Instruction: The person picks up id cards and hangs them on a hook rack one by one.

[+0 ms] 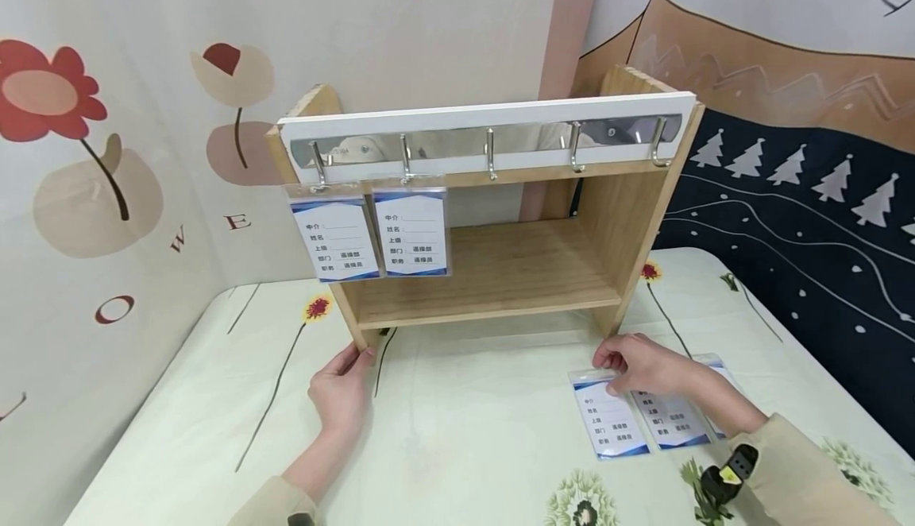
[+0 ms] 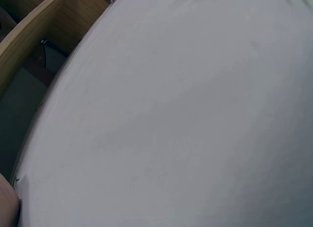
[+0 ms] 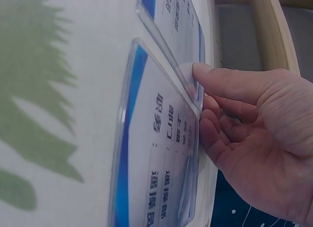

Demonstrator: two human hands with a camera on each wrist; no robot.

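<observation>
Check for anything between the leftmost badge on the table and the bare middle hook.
Nothing visible: the right hand pinches the badge, and the bare middle hook faces forward on the rack.

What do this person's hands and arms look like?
Left hand and right hand are ungloved. Left sleeve and right sleeve are plain beige. A black device with a yellow-green patch sits by the right one.

The head view is bright and even, with faint shadows below the pale wooden hook rack (image 1: 529, 260); a shiny silver metal strip (image 1: 446, 143) across its front mirrors blurry reflections. The left-wrist view is dim, greyish, soft; the right-wrist view cool-tinted.
</observation>
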